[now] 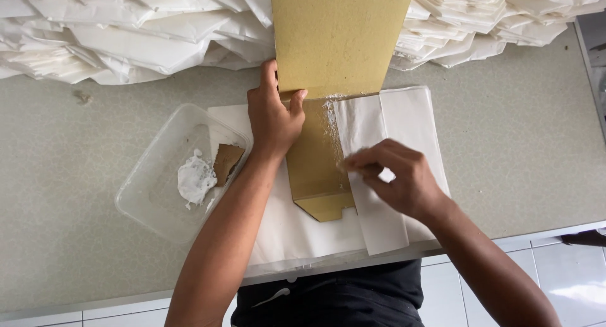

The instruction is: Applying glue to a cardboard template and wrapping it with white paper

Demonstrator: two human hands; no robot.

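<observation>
My left hand (273, 118) lies flat on a brown card template (328, 81). My fingers are spread out and press down on its left edge, so the grip is loose and wraps around nothing. The card lies on top of white paper sheets (404, 122) in the middle of the grey surface (517, 144). Its far end reaches up over a big pile of folded white paper (126, 36) at the back.

My right hand (398, 178) is just right of the card. Its fingertips pinch a small thing against a folded white paper flap (369, 175). The thing is too hidden for me to tell what it is. The flap lies along the right edge of the card. A streak of white paste (329, 122) shows on the card right beside the flap.

To my left stands a clear plastic tub (151, 188). Inside it sits a blob of white paste (194, 178) and a small brown card scrap (226, 163), which touch each other.
</observation>
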